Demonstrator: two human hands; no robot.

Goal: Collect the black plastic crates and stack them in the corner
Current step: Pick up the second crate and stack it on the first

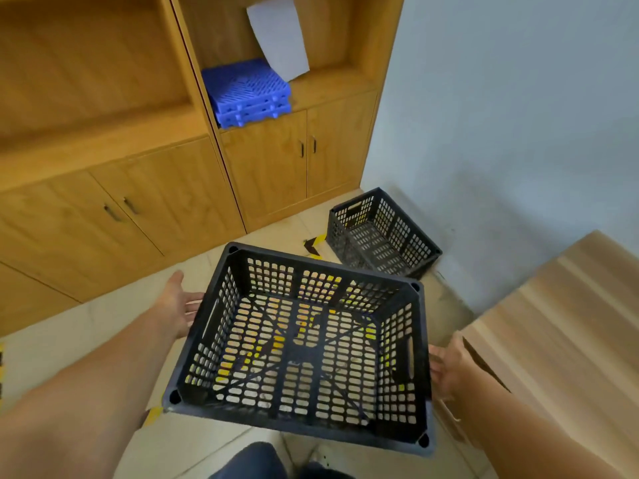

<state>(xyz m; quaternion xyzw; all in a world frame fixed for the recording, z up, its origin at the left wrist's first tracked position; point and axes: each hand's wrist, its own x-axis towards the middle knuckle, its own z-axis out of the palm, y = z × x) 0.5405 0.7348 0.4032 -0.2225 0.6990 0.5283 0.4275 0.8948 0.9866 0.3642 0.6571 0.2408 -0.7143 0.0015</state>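
Observation:
A black perforated plastic crate (325,266) hangs in the air in front of me, open side up and slightly tilted, above the tiled floor. My left hand (178,305) presses flat against its left end wall, thumb up. On the opposite end my right hand (446,371) lies by the handle slot, its fingers partly hidden behind the wall. The crate is gripped between both hands. A second black crate (397,229) rests on the floor in the corner, against the pale wall and beside the cabinet.
Wooden cabinets (138,209) with doors run along the left and back. Blue plastic grids (247,95) and a white sheet (280,36) lie on a shelf. A wooden tabletop (560,323) juts in at the right. Yellow-black tape (313,245) marks the floor.

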